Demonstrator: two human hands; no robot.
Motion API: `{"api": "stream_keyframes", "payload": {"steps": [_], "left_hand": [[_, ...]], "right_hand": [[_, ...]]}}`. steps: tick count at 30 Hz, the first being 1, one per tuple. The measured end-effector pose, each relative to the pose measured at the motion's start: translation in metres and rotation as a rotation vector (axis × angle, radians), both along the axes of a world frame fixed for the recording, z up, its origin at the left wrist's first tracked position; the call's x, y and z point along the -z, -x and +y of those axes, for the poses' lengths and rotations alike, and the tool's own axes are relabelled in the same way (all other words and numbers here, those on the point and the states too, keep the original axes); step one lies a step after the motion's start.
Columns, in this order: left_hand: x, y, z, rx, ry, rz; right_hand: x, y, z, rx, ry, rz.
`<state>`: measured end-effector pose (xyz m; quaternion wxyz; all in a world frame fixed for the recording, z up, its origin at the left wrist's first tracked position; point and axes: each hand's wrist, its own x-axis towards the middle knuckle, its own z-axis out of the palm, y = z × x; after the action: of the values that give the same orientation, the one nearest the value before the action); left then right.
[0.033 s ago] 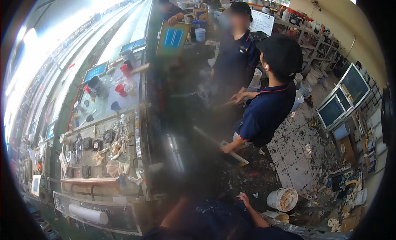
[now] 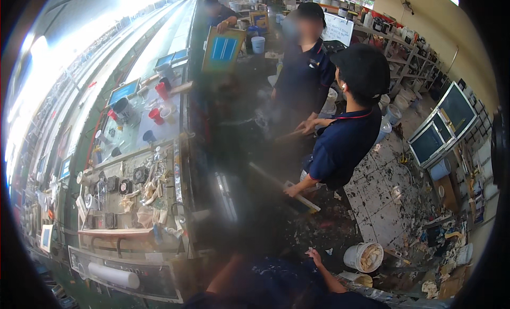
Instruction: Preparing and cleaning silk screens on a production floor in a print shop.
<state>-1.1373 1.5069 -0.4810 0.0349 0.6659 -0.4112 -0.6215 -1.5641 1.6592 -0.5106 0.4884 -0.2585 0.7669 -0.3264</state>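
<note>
My right hand [image 2: 314, 256] is at the lower middle, in front of my dark shirt [image 2: 279, 272]. Its fingers look bent together, with a small pale spot at the tips that I cannot make out. A murky smear covers my left hand [image 2: 232, 263], so its fingers do not show; only the forearm is plain. Right of my right hand stands a white bucket [image 2: 363, 257] with pale crusted stuff inside. Ahead, a co-worker in a dark cap [image 2: 350, 133] holds a frame-like bar [image 2: 304, 202] low down. Facing them is another person [image 2: 304, 70].
On the left runs a long table [image 2: 154, 131] with cups, pots and blue-meshed screen frames. Nearer is a bench [image 2: 119, 202] with small fans and rags. A farther person holds a screen frame [image 2: 223, 49]. More frames [image 2: 443, 125] lean at right, above a paint-splattered floor [image 2: 380, 202].
</note>
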Motion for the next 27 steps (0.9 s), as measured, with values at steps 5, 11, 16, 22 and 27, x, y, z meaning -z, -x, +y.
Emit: {"api": "stream_keyframes", "payload": {"steps": [5,11,16,22,27], "left_hand": [[-0.003,0.004,-0.007,0.012,-0.021,0.095],[-0.131,0.075,-0.038,0.319,0.146,0.390],[-0.117,0.111,-0.056,0.285,0.225,0.627],[-0.179,0.146,-0.065,0.459,0.303,0.720],[-0.165,0.146,-0.059,0.532,0.295,0.639]], "right_hand": [[-0.019,-0.005,-0.006,-0.144,0.082,0.115],[-0.066,-0.040,-0.063,-0.158,0.121,0.103],[-0.133,-0.084,-0.126,-0.419,0.377,0.198],[-0.204,-0.115,-0.137,-0.714,0.283,0.365],[-0.203,-0.104,-0.133,-0.780,0.244,0.343]]}}
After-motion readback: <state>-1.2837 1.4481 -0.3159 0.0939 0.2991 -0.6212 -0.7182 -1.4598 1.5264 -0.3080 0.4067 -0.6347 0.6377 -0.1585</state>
